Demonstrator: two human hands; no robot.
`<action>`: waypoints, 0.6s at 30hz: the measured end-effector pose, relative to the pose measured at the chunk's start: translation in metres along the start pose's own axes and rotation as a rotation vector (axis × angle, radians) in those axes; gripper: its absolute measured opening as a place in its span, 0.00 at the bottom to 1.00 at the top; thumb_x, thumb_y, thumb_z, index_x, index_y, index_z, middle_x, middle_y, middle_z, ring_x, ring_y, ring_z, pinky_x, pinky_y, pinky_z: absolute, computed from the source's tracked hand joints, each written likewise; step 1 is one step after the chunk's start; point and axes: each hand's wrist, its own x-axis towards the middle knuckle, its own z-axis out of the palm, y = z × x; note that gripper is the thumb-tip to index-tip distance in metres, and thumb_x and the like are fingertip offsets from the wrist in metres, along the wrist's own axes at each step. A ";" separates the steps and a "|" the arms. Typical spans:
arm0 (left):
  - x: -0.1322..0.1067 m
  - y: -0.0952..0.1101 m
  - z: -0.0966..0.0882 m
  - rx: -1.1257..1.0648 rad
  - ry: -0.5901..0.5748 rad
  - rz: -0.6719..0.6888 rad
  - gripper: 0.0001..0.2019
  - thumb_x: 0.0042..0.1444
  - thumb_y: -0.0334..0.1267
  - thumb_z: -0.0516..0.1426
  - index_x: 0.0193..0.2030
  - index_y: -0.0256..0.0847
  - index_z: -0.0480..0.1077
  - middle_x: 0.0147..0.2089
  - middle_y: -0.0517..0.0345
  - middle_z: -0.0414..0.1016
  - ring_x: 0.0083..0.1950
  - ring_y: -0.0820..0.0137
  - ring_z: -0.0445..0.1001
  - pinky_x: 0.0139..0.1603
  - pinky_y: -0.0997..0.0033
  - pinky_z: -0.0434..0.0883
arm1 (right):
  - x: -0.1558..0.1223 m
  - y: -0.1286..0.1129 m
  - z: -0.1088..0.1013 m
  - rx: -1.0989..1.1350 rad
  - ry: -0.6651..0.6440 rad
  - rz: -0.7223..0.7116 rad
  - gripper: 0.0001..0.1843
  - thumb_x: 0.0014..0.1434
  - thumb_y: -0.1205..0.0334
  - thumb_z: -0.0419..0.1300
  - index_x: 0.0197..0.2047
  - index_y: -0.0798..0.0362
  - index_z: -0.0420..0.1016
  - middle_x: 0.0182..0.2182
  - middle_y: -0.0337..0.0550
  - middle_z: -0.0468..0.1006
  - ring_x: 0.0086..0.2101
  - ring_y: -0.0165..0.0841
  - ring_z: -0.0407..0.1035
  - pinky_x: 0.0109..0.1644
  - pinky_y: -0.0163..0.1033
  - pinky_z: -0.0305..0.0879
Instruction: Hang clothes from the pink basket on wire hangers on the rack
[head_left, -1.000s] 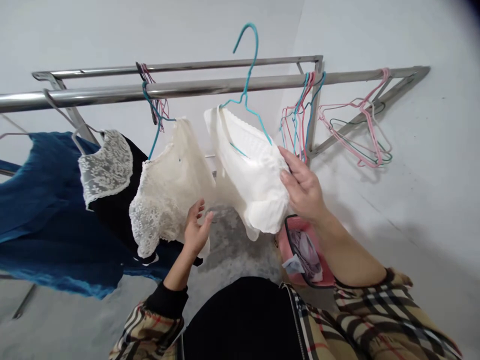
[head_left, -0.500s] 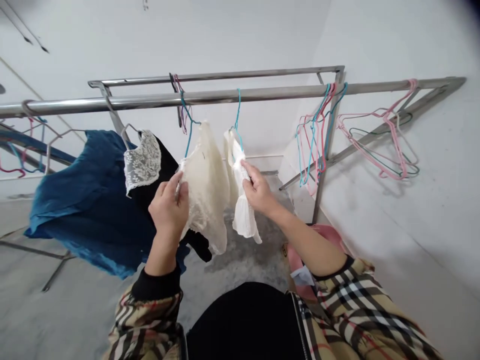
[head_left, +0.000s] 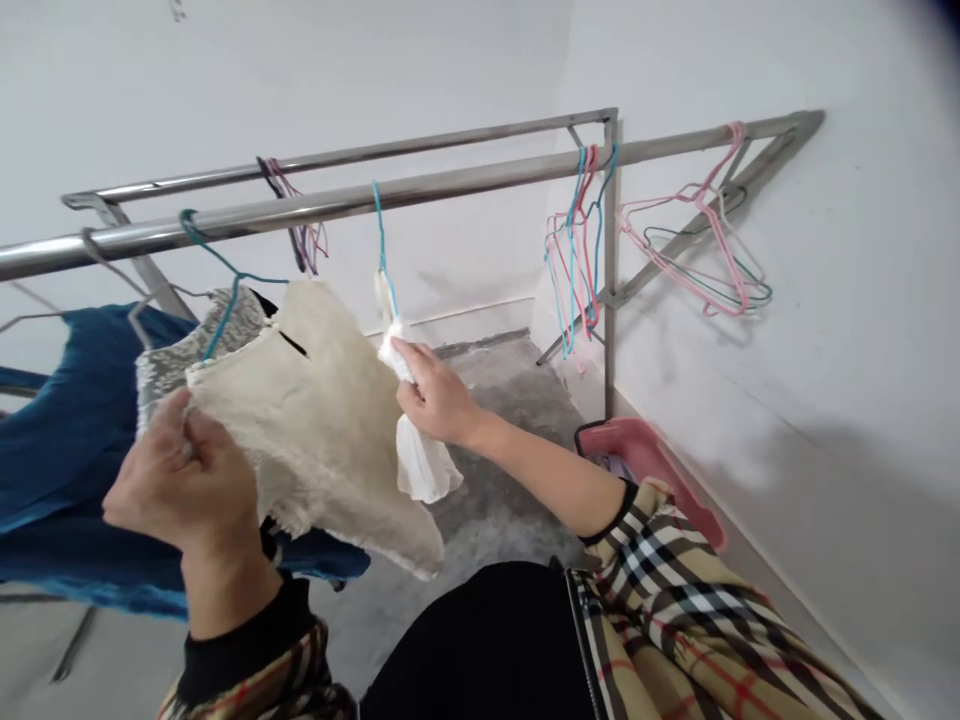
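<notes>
My left hand [head_left: 176, 480] is closed on the edge of a cream lace top [head_left: 330, 420] that hangs from a teal hanger [head_left: 225, 275] on the steel rail [head_left: 465, 180]. To its right my right hand [head_left: 435, 395] pinches a small white garment [head_left: 424, 465] hanging from another teal hanger [head_left: 382, 245] on the same rail. Behind the cream top a black garment with a lace collar [head_left: 187, 345] shows partly, and a blue garment [head_left: 52, 450] hangs at the left.
Several empty pink and teal hangers [head_left: 577, 240] hang at the rail's upright post, and more hangers [head_left: 705, 260] on the diagonal brace by the white wall. A pink basket [head_left: 652, 460] sits on the floor at the right. Concrete floor lies below.
My left hand has slid the cream top and its hanger leftward along the rail and pulled its edge toward me. My right hand stays on the white garment.
</notes>
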 end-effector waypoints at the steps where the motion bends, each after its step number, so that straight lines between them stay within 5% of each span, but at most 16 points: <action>1: -0.003 0.002 -0.001 -0.008 -0.019 0.018 0.19 0.60 0.38 0.53 0.56 0.41 0.73 0.44 0.46 0.81 0.46 0.49 0.78 0.45 0.46 0.75 | 0.000 -0.001 0.002 0.000 -0.008 0.002 0.33 0.59 0.69 0.46 0.68 0.57 0.50 0.58 0.54 0.64 0.60 0.42 0.57 0.65 0.51 0.59; 4: -0.015 0.017 0.000 -0.083 0.016 0.134 0.21 0.57 0.40 0.57 0.58 0.43 0.71 0.45 0.45 0.77 0.49 0.48 0.75 0.48 0.41 0.73 | -0.006 0.002 0.005 0.001 -0.005 -0.001 0.34 0.60 0.69 0.46 0.69 0.56 0.47 0.59 0.53 0.64 0.60 0.40 0.57 0.65 0.49 0.60; 7: -0.034 0.043 0.004 -0.264 0.209 0.335 0.29 0.49 0.37 0.62 0.61 0.46 0.67 0.55 0.45 0.71 0.56 0.48 0.69 0.54 0.36 0.67 | -0.026 0.011 0.007 -0.022 0.001 -0.044 0.31 0.64 0.65 0.45 0.70 0.56 0.46 0.60 0.54 0.62 0.61 0.38 0.56 0.65 0.47 0.59; 10: -0.066 0.071 0.013 -0.539 0.243 0.590 0.36 0.45 0.29 0.63 0.63 0.49 0.64 0.56 0.46 0.71 0.57 0.52 0.69 0.54 0.42 0.68 | -0.063 0.029 0.009 -0.098 0.046 -0.025 0.30 0.67 0.58 0.45 0.69 0.60 0.48 0.63 0.57 0.58 0.64 0.39 0.50 0.68 0.47 0.53; 12: -0.095 0.091 0.019 -0.815 0.076 0.733 0.33 0.46 0.26 0.62 0.61 0.49 0.66 0.49 0.49 0.75 0.49 0.58 0.75 0.47 0.52 0.74 | -0.100 0.051 0.009 -0.133 0.077 0.066 0.30 0.67 0.56 0.46 0.68 0.61 0.52 0.64 0.58 0.58 0.65 0.39 0.50 0.69 0.47 0.51; 14: -0.129 0.111 0.027 -1.095 -0.272 0.822 0.24 0.50 0.28 0.60 0.55 0.49 0.69 0.39 0.54 0.77 0.38 0.65 0.77 0.39 0.61 0.76 | -0.145 0.081 0.006 -0.132 0.080 0.234 0.28 0.66 0.58 0.47 0.66 0.59 0.56 0.62 0.56 0.61 0.63 0.38 0.53 0.68 0.48 0.52; 18: -0.196 0.152 0.047 -1.210 -0.846 0.833 0.20 0.55 0.27 0.58 0.54 0.47 0.70 0.36 0.56 0.79 0.35 0.70 0.77 0.38 0.70 0.75 | -0.251 0.149 -0.020 -0.151 -0.004 0.918 0.29 0.60 0.65 0.52 0.65 0.56 0.60 0.61 0.54 0.64 0.61 0.37 0.57 0.66 0.46 0.54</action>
